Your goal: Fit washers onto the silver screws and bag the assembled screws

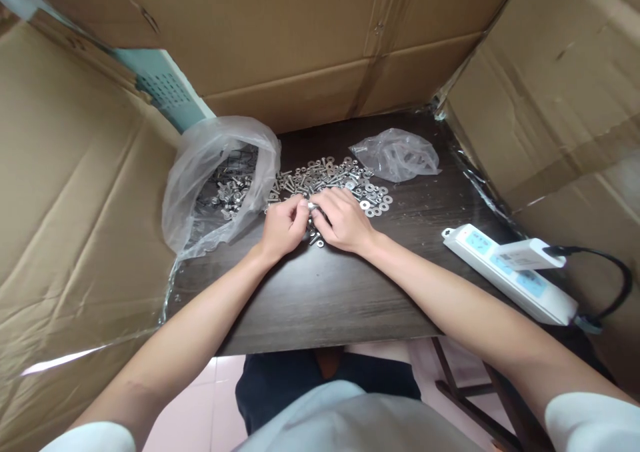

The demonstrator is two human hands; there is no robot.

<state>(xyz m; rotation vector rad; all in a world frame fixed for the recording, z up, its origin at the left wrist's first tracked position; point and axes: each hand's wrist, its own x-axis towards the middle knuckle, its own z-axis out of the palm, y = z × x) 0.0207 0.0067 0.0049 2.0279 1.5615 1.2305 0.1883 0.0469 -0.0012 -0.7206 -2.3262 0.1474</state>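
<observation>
Cardboard walls (340, 45) stand along the back and both sides of a dark wood-grain tabletop (320, 299). From my remote station I log two bare hands close together at the near side of a loose fastener pile (325, 172) of bolts, nuts and washers. Between their fingertips sits a small shiny piece (313, 205); the fingers mostly hide it, so I cannot tell its type or which hand bears it. Grip: narrow at both hands; whether either has closed on the piece, I cannot tell. Pose: left hand (285, 224) and right hand (345, 219) turned inward, backs up, forearms (200, 312) converging forward. One washer (321, 244) lies just nearside of the fingers. An upright plastic bag (180, 192) holding more fasteners stands left of the left hand; a crumpled bag (397, 155) lies right of the pile. Power strip (480, 262): beyond the right forearm.
</observation>
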